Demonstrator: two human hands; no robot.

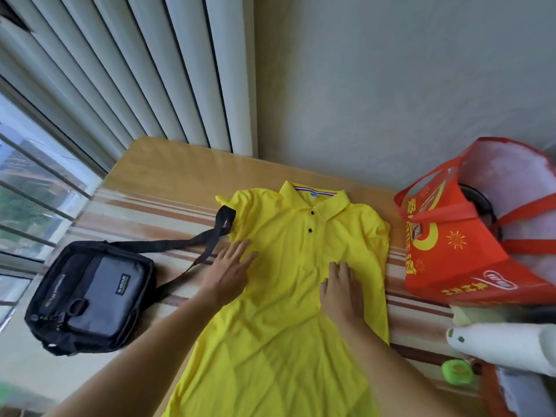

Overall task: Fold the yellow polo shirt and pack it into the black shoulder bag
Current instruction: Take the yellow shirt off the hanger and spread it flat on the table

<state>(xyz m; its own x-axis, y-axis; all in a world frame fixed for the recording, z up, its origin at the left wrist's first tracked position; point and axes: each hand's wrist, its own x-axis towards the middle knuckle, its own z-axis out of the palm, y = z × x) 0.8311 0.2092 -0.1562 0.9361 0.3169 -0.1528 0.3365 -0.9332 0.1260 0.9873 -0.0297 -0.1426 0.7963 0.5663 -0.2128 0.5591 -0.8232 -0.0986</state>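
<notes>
The yellow polo shirt [288, 284] lies face up on the striped table [144, 212], collar at the far end, both sleeves tucked in at the sides. My left hand [230, 270] rests flat on the shirt's left edge, fingers spread. My right hand [343, 288] presses flat on the chest below the two dark buttons. The black shoulder bag [90, 296] with a grey front pocket sits at the table's left, zipped shut as far as I can see. Its strap [192, 243] runs right and its end lies over the shirt's left shoulder.
A red printed tote bag [457, 236] stands at the table's right edge, close to the shirt. A white object [505, 344] and a green cap [457, 371] lie at the lower right. Vertical blinds and a window [36, 182] are on the left, a plain wall behind.
</notes>
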